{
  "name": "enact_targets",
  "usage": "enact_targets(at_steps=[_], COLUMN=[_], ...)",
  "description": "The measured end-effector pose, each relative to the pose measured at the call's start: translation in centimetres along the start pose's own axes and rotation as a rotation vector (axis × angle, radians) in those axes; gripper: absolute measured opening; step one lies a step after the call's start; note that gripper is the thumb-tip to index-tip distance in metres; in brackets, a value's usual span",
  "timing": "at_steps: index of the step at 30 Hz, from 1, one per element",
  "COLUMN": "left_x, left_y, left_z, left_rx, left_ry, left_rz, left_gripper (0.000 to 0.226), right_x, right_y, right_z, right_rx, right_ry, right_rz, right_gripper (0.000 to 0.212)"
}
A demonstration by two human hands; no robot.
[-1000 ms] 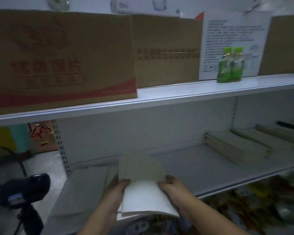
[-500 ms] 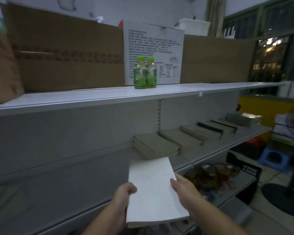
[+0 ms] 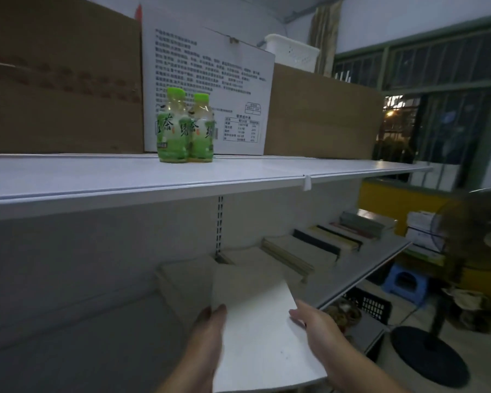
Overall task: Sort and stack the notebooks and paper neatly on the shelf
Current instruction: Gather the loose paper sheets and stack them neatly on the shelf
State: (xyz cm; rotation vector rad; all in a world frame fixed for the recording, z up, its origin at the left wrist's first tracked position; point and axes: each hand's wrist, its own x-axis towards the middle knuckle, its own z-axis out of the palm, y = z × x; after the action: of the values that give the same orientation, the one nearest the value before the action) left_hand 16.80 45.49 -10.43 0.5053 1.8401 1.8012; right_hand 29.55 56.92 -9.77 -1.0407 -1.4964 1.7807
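I hold a thin stack of white paper (image 3: pixel 255 330) flat above the lower shelf (image 3: pixel 360 268). My left hand (image 3: pixel 207 336) grips its left edge and my right hand (image 3: pixel 315 324) its right edge. The paper's far end reaches over a pale notebook stack (image 3: pixel 182 282) lying on the shelf. To the right, more notebook stacks (image 3: pixel 292 253) lie in a row, some with dark spines (image 3: pixel 323 239), ending in a thicker pile (image 3: pixel 366 222) at the far right.
The upper shelf (image 3: pixel 238 174) carries two green tea bottles (image 3: pixel 184 129), brown cardboard boxes (image 3: pixel 60 89) and a white printed box (image 3: pixel 219 80). On the floor to the right stand a fan (image 3: pixel 471 239), a blue stool (image 3: pixel 406 282) and a black crate (image 3: pixel 372 304).
My view has swung right along the shelf. The paper in both hands has travelled with it, from the bare left part to above the first notebook stack.
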Motion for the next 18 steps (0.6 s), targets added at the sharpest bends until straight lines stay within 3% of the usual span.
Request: enact_targets(at_steps=[9, 15, 18], left_x=[8.2, 11.0, 12.4], left_y=[0.1, 0.4, 1.3], left_z=[6.9, 8.7, 10.5], left_rx=[0.043, 0.022, 0.0], left_ry=[-0.143, -0.25, -0.214], left_rz=[-0.143, -0.276, -0.271], left_gripper=[0.037, 0.012, 0.016], right_x=[8.0, 13.6, 16.4], right_y=[-3.4, -3.8, -5.0], right_z=[-3.0, -5.6, -6.1], right_rx=[-0.18, -0.361, -0.506], right_ry=[0.167, 0.03, -0.053], right_rz=[0.048, 0.001, -0.012], right_gripper=[0.048, 0.038, 0.04])
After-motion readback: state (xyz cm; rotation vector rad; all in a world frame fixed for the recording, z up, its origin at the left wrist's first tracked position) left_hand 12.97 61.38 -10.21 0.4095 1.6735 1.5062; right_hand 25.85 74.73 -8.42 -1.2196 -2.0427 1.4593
